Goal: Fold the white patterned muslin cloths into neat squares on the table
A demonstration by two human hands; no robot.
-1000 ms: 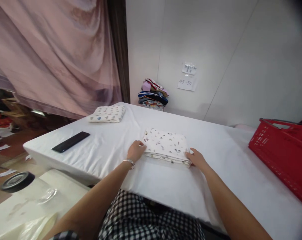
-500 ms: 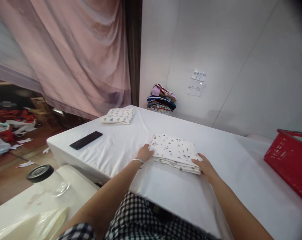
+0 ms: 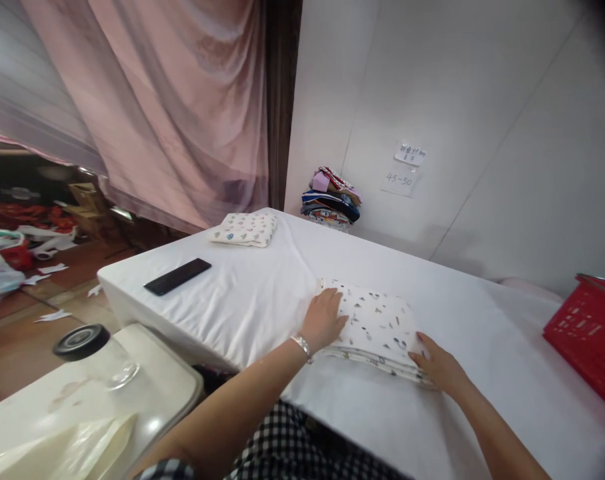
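Left hand (image 3: 323, 321) now farther over folded cloth (image 3: 377, 325), loosely spread; right hand (image 3: 440, 366) half-open, touching its edge.

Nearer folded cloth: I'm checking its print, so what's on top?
Left hand lies on the nearer folded cloth, right hand at its right edge; fabric beneath the hands is covered.

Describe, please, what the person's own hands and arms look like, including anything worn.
The left hand and right hand are ungloved. A silvery bracelet circles the left wrist; none shows on the right. A black-and-white checked sleeve shows on the left arm; no right sleeve is in view.
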